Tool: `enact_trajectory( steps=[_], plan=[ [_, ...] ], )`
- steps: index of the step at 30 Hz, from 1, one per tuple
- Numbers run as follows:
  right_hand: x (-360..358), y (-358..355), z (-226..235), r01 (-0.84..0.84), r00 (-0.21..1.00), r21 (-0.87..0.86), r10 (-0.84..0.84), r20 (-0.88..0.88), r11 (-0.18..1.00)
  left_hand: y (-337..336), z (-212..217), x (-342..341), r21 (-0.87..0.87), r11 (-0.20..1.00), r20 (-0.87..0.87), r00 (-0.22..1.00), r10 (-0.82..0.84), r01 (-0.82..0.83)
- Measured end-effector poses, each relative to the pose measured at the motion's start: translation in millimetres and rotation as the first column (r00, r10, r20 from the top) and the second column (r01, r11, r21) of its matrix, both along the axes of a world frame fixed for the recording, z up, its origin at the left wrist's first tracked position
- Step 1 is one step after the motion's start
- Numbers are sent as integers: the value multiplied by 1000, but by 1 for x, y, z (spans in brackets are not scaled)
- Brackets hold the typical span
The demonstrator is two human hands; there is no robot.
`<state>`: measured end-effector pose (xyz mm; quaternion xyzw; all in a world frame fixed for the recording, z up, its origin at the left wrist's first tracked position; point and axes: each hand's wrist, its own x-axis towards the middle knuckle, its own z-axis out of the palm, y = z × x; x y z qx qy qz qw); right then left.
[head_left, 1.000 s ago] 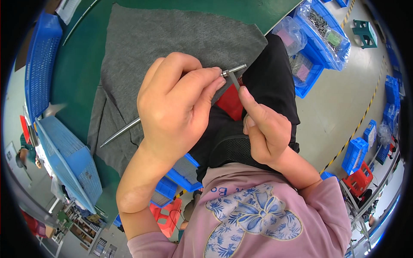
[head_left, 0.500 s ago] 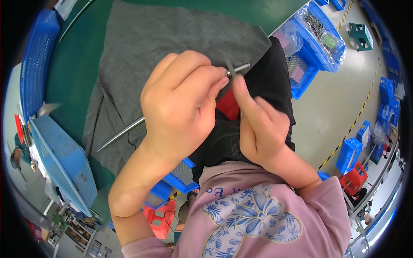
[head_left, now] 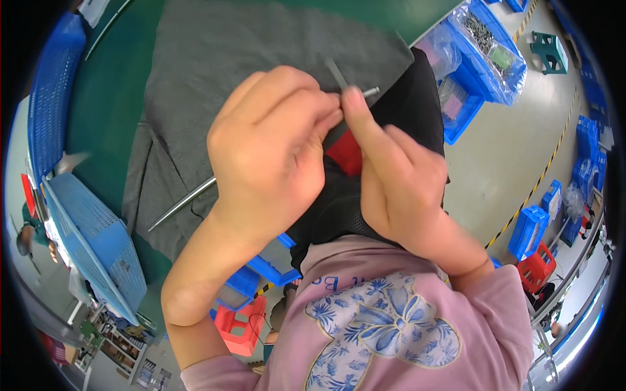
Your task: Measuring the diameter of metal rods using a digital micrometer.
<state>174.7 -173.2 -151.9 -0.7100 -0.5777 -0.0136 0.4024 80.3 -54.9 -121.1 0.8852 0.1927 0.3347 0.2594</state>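
My left hand (head_left: 267, 140) is closed around a slim metal rod (head_left: 186, 203). The rod's pointed end sticks out to the lower left, and what looks like its other, knobbed end shows past the fingertips at the right; the middle is hidden in the hand. My right hand (head_left: 401, 176) pinches a thin, flat grey strip (head_left: 336, 73) between thumb and finger. That strip crosses the rod close to the knobbed end and is blurred. Both hands are held over my lap, beside a dark grey cloth (head_left: 215, 52) spread on the green table (head_left: 98, 124).
Blue perforated baskets (head_left: 98, 238) stand at the left. Blue bins (head_left: 463, 107) with metal parts and plastic bags sit at the right, near a green stool (head_left: 548, 53). A red stool (head_left: 240, 326) and more blue bins (head_left: 277, 260) are behind my left arm.
My right hand has slid the strip up and left along the rod's end, its thumb now over the rod. The left hand has shifted slightly up and left, still gripping.
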Motion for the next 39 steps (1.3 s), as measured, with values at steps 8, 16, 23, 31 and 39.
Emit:
enact_trajectory(
  steps=[8,16,23,31,39],
  plan=[
    [-1,0,8,25,996,-19,-23,81,1000,-4,6,-3,-55,998,-65,997,-32,29],
    [1,-13,19,-1,993,-159,20,119,987,-4,3,-5,-59,998,-24,999,-36,34],
    [4,-20,34,-80,994,-324,101,50,943,-2,3,-4,-37,999,-48,998,-27,25],
    [57,-10,33,-16,999,-117,20,30,993,-8,0,-3,45,999,-13,1000,-18,18],
    [66,39,38,-27,956,94,-2,293,995,-9,-2,-6,27,1000,-36,999,3,-2]
  ],
)
